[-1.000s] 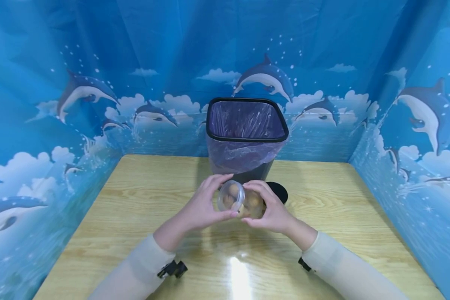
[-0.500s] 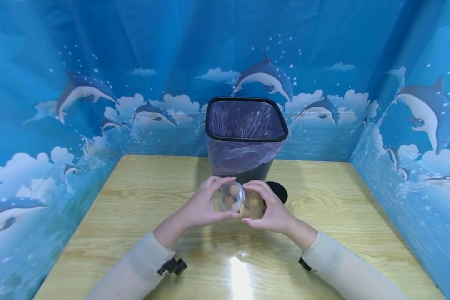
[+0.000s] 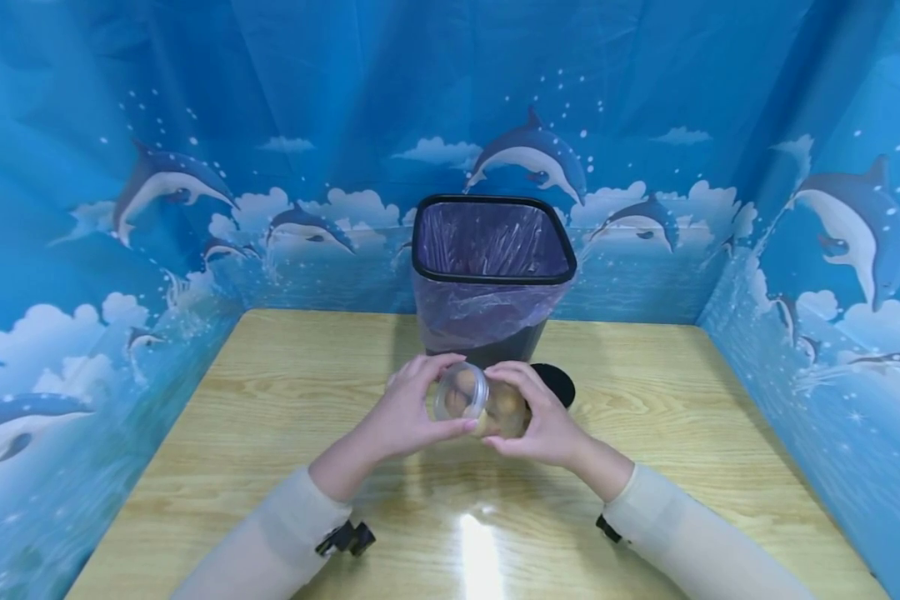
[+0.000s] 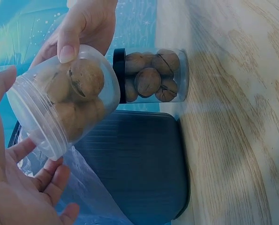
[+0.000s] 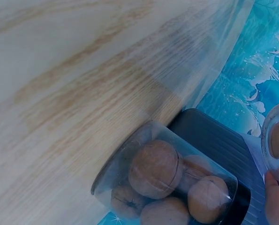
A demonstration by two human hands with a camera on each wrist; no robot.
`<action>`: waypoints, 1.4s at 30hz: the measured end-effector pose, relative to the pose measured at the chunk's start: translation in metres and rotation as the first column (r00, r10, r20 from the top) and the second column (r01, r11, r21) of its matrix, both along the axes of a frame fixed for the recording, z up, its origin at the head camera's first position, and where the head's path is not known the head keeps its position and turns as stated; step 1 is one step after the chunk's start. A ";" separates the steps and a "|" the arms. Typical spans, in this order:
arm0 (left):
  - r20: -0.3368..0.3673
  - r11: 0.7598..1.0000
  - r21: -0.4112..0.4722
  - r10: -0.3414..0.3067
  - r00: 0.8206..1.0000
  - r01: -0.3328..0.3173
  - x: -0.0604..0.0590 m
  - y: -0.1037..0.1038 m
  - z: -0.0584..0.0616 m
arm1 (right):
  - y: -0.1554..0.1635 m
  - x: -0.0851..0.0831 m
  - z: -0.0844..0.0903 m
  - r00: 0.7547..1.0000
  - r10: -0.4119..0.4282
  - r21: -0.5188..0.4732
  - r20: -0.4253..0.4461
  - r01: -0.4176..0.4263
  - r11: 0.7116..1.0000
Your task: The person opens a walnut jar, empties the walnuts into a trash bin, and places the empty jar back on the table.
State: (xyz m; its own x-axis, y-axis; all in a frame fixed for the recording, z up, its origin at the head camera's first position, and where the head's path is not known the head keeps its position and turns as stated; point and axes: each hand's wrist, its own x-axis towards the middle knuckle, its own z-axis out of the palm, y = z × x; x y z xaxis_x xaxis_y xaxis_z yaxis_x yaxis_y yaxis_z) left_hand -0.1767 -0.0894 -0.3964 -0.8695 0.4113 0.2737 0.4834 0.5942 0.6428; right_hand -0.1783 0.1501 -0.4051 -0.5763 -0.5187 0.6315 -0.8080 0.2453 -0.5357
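Note:
A clear plastic jar (image 3: 506, 407) of walnuts is tilted on its side above the table, its ridged rim toward my left hand (image 3: 405, 410). My left thumb and fingers curl round that rim; whether a clear lid covers it I cannot tell. My right hand (image 3: 543, 423) grips the jar's body from the other side, thumb on the wall in the left wrist view. Several walnuts (image 4: 86, 78) show through the plastic. Just behind the right hand stands a second walnut jar (image 4: 148, 80), upright with a black lid (image 3: 557, 383); the right wrist view shows the second jar (image 5: 153, 173) close up.
A dark bin (image 3: 487, 321) with a purple liner bag stands at the back of the wooden table (image 3: 307, 375), just beyond the hands. Blue dolphin-print curtains (image 3: 360, 100) enclose the back and both sides.
My left fingers shift slightly on the jar's rim. The right hand, the second jar and the bin stay in place.

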 end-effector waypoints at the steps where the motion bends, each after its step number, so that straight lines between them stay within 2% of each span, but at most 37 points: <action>1: 0.001 1.000 -0.006 0.007 1.000 -0.007 0.000 0.000 0.000 | 0.001 -0.002 -0.004 1.000 0.000 0.001 0.002 0.000 1.000; 6: 0.001 0.998 -0.044 0.051 0.999 -0.051 0.002 0.002 0.002 | 0.006 -0.015 -0.025 1.000 -0.006 0.008 0.016 0.005 1.000; 9: 0.020 0.994 -0.066 0.088 0.996 -0.086 0.003 0.003 0.004 | 0.008 -0.018 -0.030 1.000 -0.006 0.017 0.025 0.005 1.000; 17: 0.076 0.981 -0.110 0.166 0.983 -0.157 0.006 0.007 0.009 | 0.008 -0.020 -0.033 1.000 0.009 0.030 0.016 -0.010 1.000; 24: 0.140 0.974 -0.138 0.201 0.970 -0.182 0.007 0.009 0.011 | 0.007 -0.019 -0.034 1.000 0.008 0.041 0.030 -0.009 0.999; 29: 0.141 0.971 -0.147 0.207 0.968 -0.187 0.008 0.008 0.011 | 0.006 -0.019 -0.033 1.000 -0.004 0.036 0.023 0.003 0.999; 34: 0.113 0.976 -0.154 0.170 0.979 -0.152 0.005 0.004 0.006 | 0.003 -0.011 -0.018 1.000 -0.004 0.029 0.009 0.004 1.000; 38: 0.078 0.992 -0.102 0.078 0.994 -0.070 0.000 0.000 0.002 | 0.000 -0.001 -0.002 1.000 -0.005 0.031 0.005 0.004 1.000; 42: 0.036 0.998 -0.056 -0.012 0.999 0.014 -0.004 -0.003 -0.003 | -0.001 0.002 0.004 1.000 -0.009 0.036 0.006 0.009 0.999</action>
